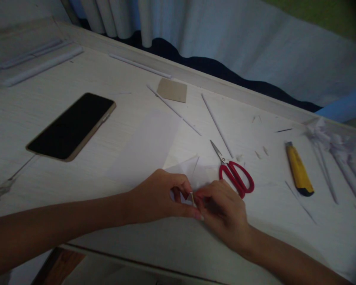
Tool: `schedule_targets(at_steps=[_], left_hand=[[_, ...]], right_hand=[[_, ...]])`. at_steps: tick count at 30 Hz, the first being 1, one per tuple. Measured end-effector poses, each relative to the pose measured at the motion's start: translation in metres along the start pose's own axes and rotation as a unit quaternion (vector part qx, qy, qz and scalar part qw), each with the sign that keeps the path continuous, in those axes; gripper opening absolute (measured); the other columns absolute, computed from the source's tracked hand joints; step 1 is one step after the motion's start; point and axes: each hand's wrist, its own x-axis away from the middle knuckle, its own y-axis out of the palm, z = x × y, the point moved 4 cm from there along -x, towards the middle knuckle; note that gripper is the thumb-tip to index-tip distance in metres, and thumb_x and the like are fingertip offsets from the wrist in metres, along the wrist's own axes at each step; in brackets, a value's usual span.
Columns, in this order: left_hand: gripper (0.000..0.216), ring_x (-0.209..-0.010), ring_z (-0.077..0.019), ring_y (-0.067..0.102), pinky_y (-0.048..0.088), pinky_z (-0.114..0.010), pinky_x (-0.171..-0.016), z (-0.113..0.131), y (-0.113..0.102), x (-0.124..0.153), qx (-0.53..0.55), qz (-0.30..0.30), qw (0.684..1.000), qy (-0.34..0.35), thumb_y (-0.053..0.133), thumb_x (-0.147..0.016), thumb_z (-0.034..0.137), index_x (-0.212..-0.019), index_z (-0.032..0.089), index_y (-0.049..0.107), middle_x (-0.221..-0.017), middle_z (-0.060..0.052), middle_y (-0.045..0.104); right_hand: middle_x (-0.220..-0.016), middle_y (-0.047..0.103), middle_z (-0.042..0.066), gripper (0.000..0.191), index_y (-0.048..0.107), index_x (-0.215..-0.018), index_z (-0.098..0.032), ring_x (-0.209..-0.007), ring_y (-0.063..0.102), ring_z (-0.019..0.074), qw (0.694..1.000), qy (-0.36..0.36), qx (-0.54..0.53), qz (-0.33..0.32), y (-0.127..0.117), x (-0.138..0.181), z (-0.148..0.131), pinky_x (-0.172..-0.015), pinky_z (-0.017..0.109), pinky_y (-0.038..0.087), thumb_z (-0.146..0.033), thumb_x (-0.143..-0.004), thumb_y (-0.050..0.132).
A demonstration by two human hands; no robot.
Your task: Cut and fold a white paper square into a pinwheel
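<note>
My left hand (pixel 163 196) and my right hand (pixel 222 209) meet near the front edge of a white table (pixel 86 186). Both pinch the corner of a white sheet of paper (pixel 160 146) around a thin stick (pixel 192 198) that shows between the fingertips. The paper lies flat on the table and spreads away from my hands toward the back. Red-handled scissors (pixel 235 176) lie shut just beyond my right hand, blades pointing to the back left.
A black phone (pixel 72 124) lies at the left. A yellow utility knife (pixel 299 170) lies at the right. Several thin rolled paper sticks (pixel 216 124) and a small cardboard piece (pixel 172 90) lie farther back. More paper rolls (pixel 341 158) sit at the far right.
</note>
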Motion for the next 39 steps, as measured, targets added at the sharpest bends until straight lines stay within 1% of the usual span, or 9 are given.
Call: schedule_targets(at_steps=[3, 8, 11, 14, 18, 23, 28, 34, 39], left_hand=[[0.031, -0.053, -0.008, 0.053, 0.04, -0.016, -0.048, -0.001, 0.0, 0.0, 0.0, 0.0, 1.0, 0.0, 0.068, -0.059, 0.038, -0.076, 0.013, 0.061, -0.063, 0.0, 0.061], [0.031, -0.058, -0.0099, 0.056, 0.041, -0.017, -0.049, -0.001, 0.001, 0.0, 0.004, -0.006, 1.0, -0.002, 0.067, -0.06, 0.039, -0.077, 0.013, 0.06, -0.067, -0.001, 0.063], [0.029, -0.055, -0.0084, 0.054, 0.041, -0.016, -0.049, -0.004, 0.001, 0.0, 0.005, -0.001, 1.0, 0.009, 0.066, -0.061, 0.038, -0.075, 0.014, 0.06, -0.064, 0.001, 0.062], [0.028, -0.056, -0.0086, 0.055, 0.041, -0.016, -0.049, -0.008, 0.003, -0.001, 0.013, 0.003, 1.0, 0.026, 0.067, -0.061, 0.038, -0.075, 0.015, 0.06, -0.064, 0.001, 0.062], [0.033, -0.058, -0.0092, 0.056, 0.042, -0.016, -0.049, -0.009, 0.003, -0.001, 0.032, 0.009, 0.999, 0.033, 0.069, -0.059, 0.038, -0.079, 0.014, 0.059, -0.069, 0.0, 0.063], [0.042, -0.06, -0.0101, 0.056, 0.042, -0.017, -0.051, -0.001, -0.002, 0.001, 0.031, 0.007, 0.999, 0.017, 0.071, -0.056, 0.036, -0.087, 0.013, 0.056, -0.073, -0.002, 0.061], [0.036, -0.054, -0.0079, 0.054, 0.041, -0.016, -0.048, 0.0, -0.002, 0.001, 0.041, 0.009, 0.999, 0.025, 0.071, -0.057, 0.033, -0.084, 0.014, 0.055, -0.07, 0.0, 0.06], [0.034, -0.056, -0.0077, 0.056, 0.041, -0.016, -0.048, -0.009, 0.001, 0.0, 0.058, 0.025, 0.997, 0.048, 0.07, -0.059, 0.036, -0.082, 0.016, 0.055, -0.071, 0.002, 0.061], [0.03, -0.059, -0.0072, 0.056, 0.04, -0.014, -0.048, -0.007, 0.0, 0.0, 0.054, 0.013, 0.998, 0.033, 0.07, -0.06, 0.032, -0.081, 0.015, 0.056, -0.071, 0.002, 0.061]], right_hand=[[-0.063, 0.056, -0.001, 0.01, 0.051, -0.075, -0.02, -0.059, 0.048, 0.0131, 1.0, 0.01, -0.007, -0.004, 0.0, -0.001, 0.002, -0.055, 0.029, 0.035, -0.011, -0.072, 0.054], [-0.064, 0.057, -0.001, 0.01, 0.052, -0.075, -0.019, -0.06, 0.049, 0.0127, 1.0, 0.017, -0.016, -0.01, 0.0, -0.001, 0.003, -0.056, 0.028, 0.035, -0.011, -0.071, 0.055], [-0.065, 0.058, -0.001, 0.01, 0.052, -0.076, -0.019, -0.061, 0.05, 0.013, 1.0, 0.009, -0.022, -0.009, 0.0, 0.0, 0.002, -0.057, 0.029, 0.036, -0.011, -0.071, 0.054], [-0.065, 0.058, -0.001, 0.01, 0.052, -0.076, -0.019, -0.061, 0.049, 0.013, 1.0, 0.006, -0.018, -0.004, -0.001, 0.0, 0.001, -0.057, 0.028, 0.036, -0.011, -0.071, 0.055], [-0.065, 0.057, -0.001, 0.011, 0.052, -0.076, -0.019, -0.06, 0.049, 0.0126, 1.0, 0.017, -0.026, -0.006, -0.001, 0.0, 0.002, -0.056, 0.028, 0.036, -0.011, -0.071, 0.056], [-0.066, 0.057, 0.0, 0.008, 0.053, -0.076, -0.02, -0.061, 0.05, 0.0132, 0.998, 0.045, -0.052, -0.004, -0.002, -0.002, 0.005, -0.056, 0.029, 0.038, -0.012, -0.072, 0.052], [-0.065, 0.056, 0.0, 0.01, 0.053, -0.077, -0.02, -0.061, 0.049, 0.0134, 0.995, 0.066, -0.072, 0.005, -0.001, -0.001, 0.007, -0.055, 0.028, 0.039, -0.012, -0.072, 0.052], [-0.066, 0.056, 0.0, 0.009, 0.053, -0.076, -0.02, -0.062, 0.05, 0.0138, 0.993, 0.08, -0.086, -0.002, 0.0, -0.002, 0.009, -0.056, 0.029, 0.039, -0.012, -0.072, 0.052], [-0.067, 0.057, 0.0, 0.009, 0.053, -0.075, -0.02, -0.062, 0.05, 0.0141, 0.994, 0.073, -0.083, -0.004, -0.001, -0.003, 0.007, -0.057, 0.03, 0.038, -0.012, -0.072, 0.052]])
